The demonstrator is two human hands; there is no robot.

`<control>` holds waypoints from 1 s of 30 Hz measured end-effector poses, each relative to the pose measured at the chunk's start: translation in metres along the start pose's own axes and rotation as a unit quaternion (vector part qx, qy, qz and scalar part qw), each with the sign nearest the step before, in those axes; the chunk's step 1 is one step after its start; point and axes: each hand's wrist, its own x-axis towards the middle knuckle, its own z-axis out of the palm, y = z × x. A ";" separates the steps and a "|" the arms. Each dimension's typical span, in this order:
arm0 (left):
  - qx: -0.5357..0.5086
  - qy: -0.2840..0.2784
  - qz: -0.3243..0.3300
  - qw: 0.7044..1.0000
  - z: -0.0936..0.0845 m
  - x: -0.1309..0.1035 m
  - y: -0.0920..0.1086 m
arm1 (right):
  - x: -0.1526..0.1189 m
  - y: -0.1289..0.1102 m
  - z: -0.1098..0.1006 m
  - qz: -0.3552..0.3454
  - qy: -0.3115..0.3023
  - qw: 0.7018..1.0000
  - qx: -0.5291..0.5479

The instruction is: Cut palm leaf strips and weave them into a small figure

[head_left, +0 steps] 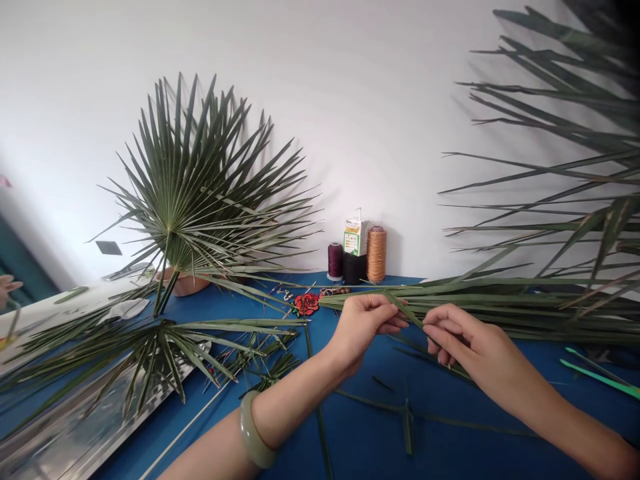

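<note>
My left hand (pixel 369 321) and my right hand (pixel 457 337) are raised above the blue table, close together. A narrow green palm leaf strip (pixel 406 311) runs between them, pinched by the fingers of both. A pale green bangle circles my left wrist. Below the hands, a folded piece of palm leaf (pixel 408 427) lies on the blue surface with long thin strips around it. Just behind the hands is a bundle of long palm leaves (pixel 465 301). My fingers partly hide the strip's ends.
Fan palm leaves (pixel 173 220) stand at the left by a terracotta pot (pixel 187 283). Thread spools (pixel 377 253), a small box (pixel 355 235) and a red rose patch (pixel 306 304) sit near the wall. Green-handled tool (pixel 600 377) lies right. Another person's hand (pixel 7 290) shows far left.
</note>
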 end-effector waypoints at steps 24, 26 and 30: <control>-0.018 0.045 0.023 0.999 0.003 -0.002 0.004 | -0.001 -0.003 -0.001 -0.004 0.015 1.000 -0.015; -0.023 0.049 0.027 0.998 0.002 -0.002 0.004 | -0.001 -0.002 -0.001 -0.002 0.021 1.000 0.000; -0.040 0.055 0.031 0.997 0.000 0.000 0.003 | -0.001 0.000 0.000 0.014 0.040 0.998 0.041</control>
